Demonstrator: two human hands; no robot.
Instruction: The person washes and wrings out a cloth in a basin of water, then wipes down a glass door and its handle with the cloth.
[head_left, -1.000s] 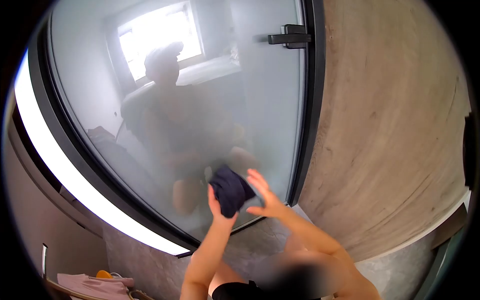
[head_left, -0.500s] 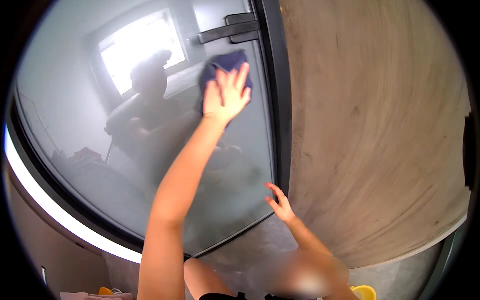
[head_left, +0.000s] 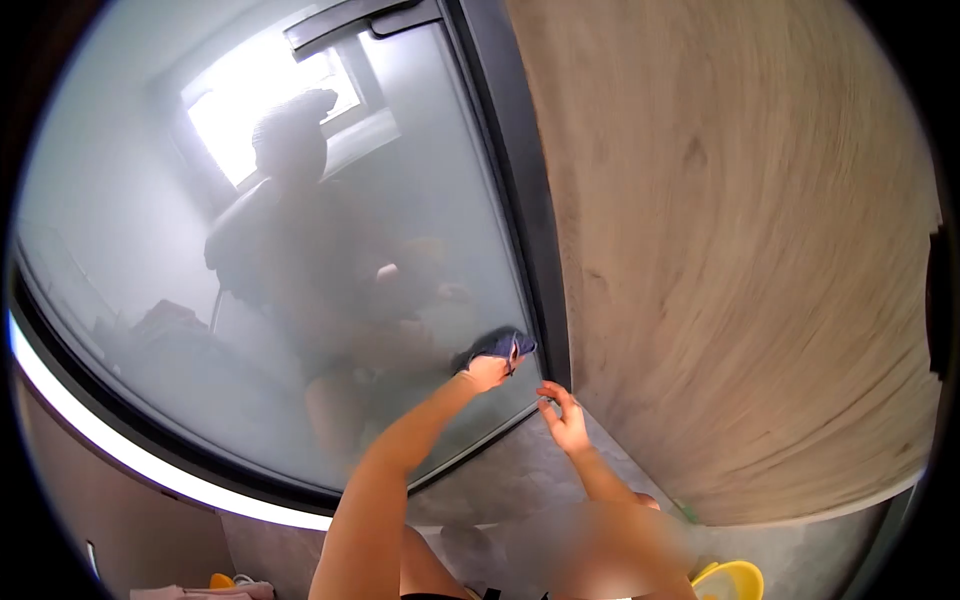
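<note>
We have our left hand bunched around a dark blue cloth, its fingers closed into the folds, low on the frosted glass panel. The cloth lies against or very near the glass, just beside the black frame; how firmly it presses, we cannot tell. Our right hand is below and to the right of the left one, half open with curled fingers and nothing visible in its hold. Its fingertips are near the frame's lower corner, though contact is unclear.

The step in hand looks like wiping the glass near its edge. From here, a further stroke would call for the cloth flattened under our left palm, with even pressure and the knuckles clear of the frame. The black handle is well above both hands; a yellow bucket is below and right of them.
</note>
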